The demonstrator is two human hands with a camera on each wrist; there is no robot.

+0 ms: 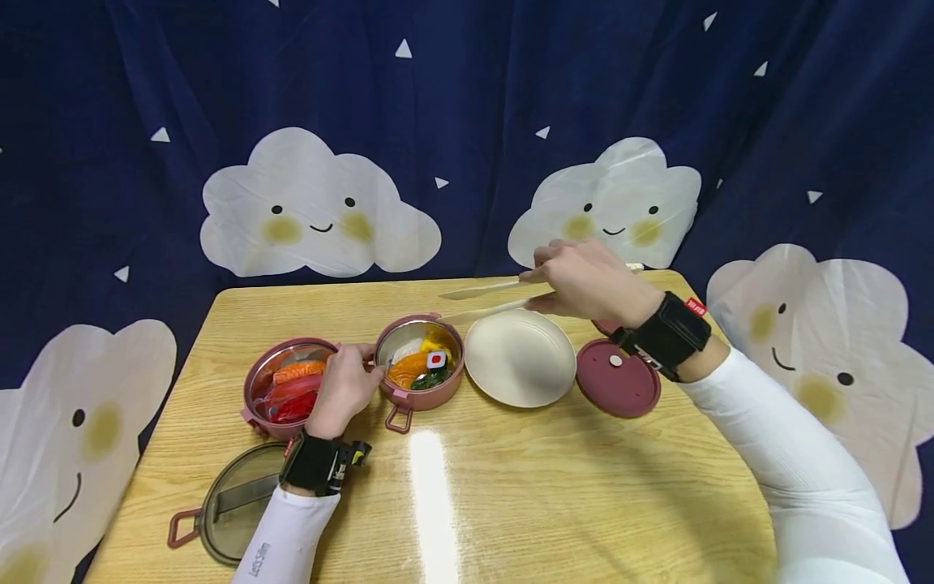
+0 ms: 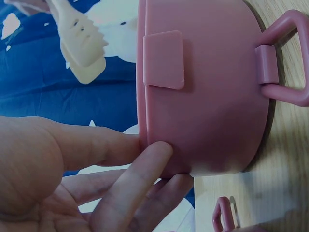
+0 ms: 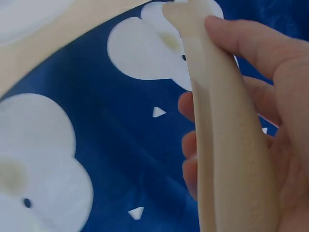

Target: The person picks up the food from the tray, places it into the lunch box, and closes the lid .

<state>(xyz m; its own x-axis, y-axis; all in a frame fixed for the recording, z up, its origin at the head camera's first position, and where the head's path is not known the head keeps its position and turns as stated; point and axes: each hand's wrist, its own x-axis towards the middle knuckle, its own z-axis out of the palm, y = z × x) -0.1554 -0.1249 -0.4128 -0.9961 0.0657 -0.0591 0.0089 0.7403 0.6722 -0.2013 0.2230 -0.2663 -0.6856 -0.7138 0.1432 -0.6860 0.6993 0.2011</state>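
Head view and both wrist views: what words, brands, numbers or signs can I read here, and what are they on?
"Let's Slim": on the left sleeve.
Too small to read: white print on the red tag of the right wristband.
Too faint to read: raised lettering on the tongs.

On my white left sleeve [image 1: 297, 523], grey lettering [image 1: 260, 560] runs lengthwise, and I read it as "Let's Slim". My right wristband [image 1: 671, 334] carries a red tag [image 1: 696, 307] with pale characters too small for me to make out, and the white print near its edge is illegible as well. My left wristband [image 1: 312, 464] also bears white print that I cannot read. In the right wrist view, raised letters run along the beige tongs [image 3: 236, 145] I hold, too faint to decipher.
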